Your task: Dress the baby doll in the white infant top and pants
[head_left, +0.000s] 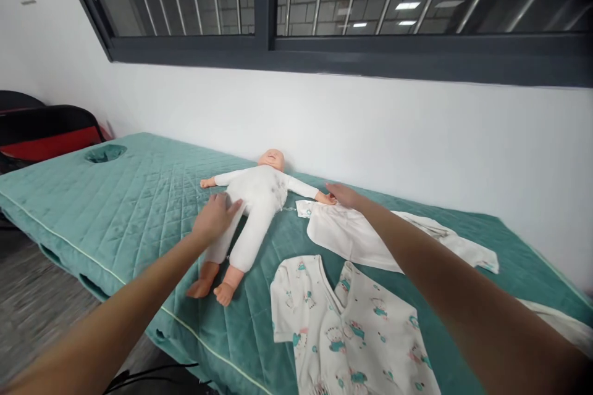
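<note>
A baby doll with a white cloth body lies on its back on a green quilted bed cover, head towards the wall and feet towards me. My left hand rests against its hip and upper leg, thumb apart from the fingers. At the doll's outstretched arm on the right, my right hand is closed at the doll's small hand; part of my fingers is hidden. Just below that hand lies a white garment. Nearer to me a short-sleeved baby top with a printed pattern is spread out.
The green bed stands along a white wall under a dark-framed window. A face hole is at its left end. Black and red chairs stand beyond. More white cloth lies at the right edge; dark cables hang below the front edge.
</note>
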`<act>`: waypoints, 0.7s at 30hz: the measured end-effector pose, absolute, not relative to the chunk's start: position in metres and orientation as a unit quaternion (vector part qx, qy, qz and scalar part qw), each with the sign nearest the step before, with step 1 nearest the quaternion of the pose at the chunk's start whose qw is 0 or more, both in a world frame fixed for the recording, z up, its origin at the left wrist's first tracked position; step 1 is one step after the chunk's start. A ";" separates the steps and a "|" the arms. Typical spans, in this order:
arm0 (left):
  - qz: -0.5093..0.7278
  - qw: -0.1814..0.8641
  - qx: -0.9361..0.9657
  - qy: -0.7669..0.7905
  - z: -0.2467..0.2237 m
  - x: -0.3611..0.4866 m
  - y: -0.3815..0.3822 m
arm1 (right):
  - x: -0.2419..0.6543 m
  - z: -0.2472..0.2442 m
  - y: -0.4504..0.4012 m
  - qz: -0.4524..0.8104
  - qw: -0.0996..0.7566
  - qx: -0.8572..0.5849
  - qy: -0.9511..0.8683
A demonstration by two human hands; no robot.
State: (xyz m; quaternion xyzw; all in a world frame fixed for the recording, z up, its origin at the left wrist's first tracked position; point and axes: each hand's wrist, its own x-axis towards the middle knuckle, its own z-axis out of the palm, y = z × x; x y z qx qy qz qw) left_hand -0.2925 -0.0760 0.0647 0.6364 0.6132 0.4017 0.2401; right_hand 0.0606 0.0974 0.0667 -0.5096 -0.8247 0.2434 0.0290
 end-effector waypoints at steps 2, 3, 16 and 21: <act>0.365 0.113 0.675 0.631 0.072 -0.263 -0.101 | 0.099 0.062 0.078 0.179 0.012 -0.597 -0.782; 0.291 0.081 0.753 0.584 0.074 -0.244 -0.117 | 0.115 0.060 0.068 0.151 0.001 -0.626 -0.765; 0.088 -0.026 0.935 0.342 -0.006 -0.109 -0.261 | 0.187 0.116 -0.056 -0.018 0.006 -0.604 -0.797; 0.022 -0.096 0.911 0.400 0.015 -0.101 -0.270 | 0.192 0.123 -0.112 0.016 0.070 -0.543 -0.837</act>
